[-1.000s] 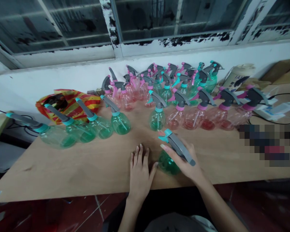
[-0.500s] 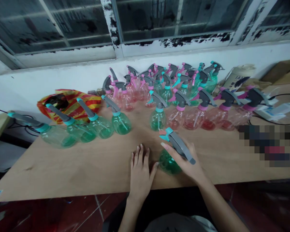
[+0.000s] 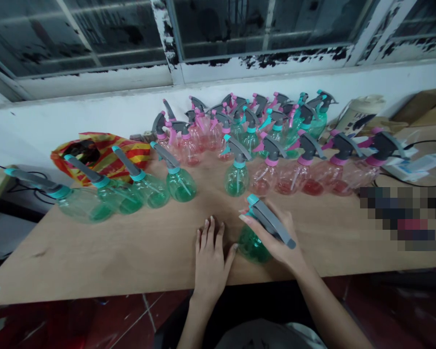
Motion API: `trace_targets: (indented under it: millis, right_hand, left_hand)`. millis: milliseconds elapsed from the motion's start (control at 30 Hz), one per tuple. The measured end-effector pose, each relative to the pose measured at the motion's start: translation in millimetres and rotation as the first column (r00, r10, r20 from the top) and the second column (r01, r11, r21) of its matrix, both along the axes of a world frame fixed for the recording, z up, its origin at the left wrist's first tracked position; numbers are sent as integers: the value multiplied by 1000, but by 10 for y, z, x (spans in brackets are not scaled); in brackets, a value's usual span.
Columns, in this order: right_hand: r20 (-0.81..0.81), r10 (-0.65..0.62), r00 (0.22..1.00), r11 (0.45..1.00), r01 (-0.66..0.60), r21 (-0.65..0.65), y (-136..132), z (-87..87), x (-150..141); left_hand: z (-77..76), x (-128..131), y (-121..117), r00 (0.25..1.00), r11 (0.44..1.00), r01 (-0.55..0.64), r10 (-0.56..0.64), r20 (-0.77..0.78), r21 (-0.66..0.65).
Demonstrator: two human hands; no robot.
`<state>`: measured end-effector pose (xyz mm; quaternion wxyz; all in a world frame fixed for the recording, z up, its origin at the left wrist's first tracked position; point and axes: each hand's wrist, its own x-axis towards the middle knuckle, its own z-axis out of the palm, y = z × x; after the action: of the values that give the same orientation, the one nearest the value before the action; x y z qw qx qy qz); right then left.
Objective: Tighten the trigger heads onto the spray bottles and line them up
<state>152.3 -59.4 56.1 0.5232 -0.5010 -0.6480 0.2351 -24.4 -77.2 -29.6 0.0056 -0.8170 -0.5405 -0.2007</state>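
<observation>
My right hand (image 3: 281,235) is wrapped round the neck of a green spray bottle (image 3: 253,245) standing near the table's front edge. Its grey and turquoise spray head points away from me, and fingertips lie at the turquoise trigger. My left hand (image 3: 212,261) lies flat on the wooden table (image 3: 138,254), fingers spread, its thumb tip close to the bottle's left side. Whether the thumb touches the bottle I cannot tell. Straight beyond stands another green spray bottle (image 3: 236,180), beside a row of pink spray bottles (image 3: 288,179).
Several green spray bottles (image 3: 181,185) form a slanting row at left. More pink and green ones crowd against the wall (image 3: 112,110). A red-and-yellow striped bag (image 3: 127,157) lies behind the left row. At right are a cream bag (image 3: 363,114), cardboard (image 3: 421,109) and cables.
My right fingers have drawn the trigger slightly closer to the spray head's body. My left hand has hardly moved. The view has shifted a little.
</observation>
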Motion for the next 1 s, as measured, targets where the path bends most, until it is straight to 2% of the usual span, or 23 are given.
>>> trace_targets:
  millis: [100, 333, 533, 1000]
  right_hand:
    - [2, 5, 1000, 1000, -5, -15, 0, -24, 4]
    - [-34, 118, 992, 993, -119, -26, -25, 12, 36]
    - [-14, 87, 996, 996, -87, -15, -27, -30, 40]
    - [-14, 121, 993, 993, -121, 8, -33, -34, 34]
  left_hand:
    - [-3, 1, -1, 1000, 1000, -5, 5, -7, 4]
    - [0, 4, -14, 1000, 1000, -14, 14, -4, 2]
    - [-18, -2, -8, 1000, 1000, -1, 1, -7, 9]
    - [-11, 2, -7, 1000, 1000, 4, -4, -18, 4]
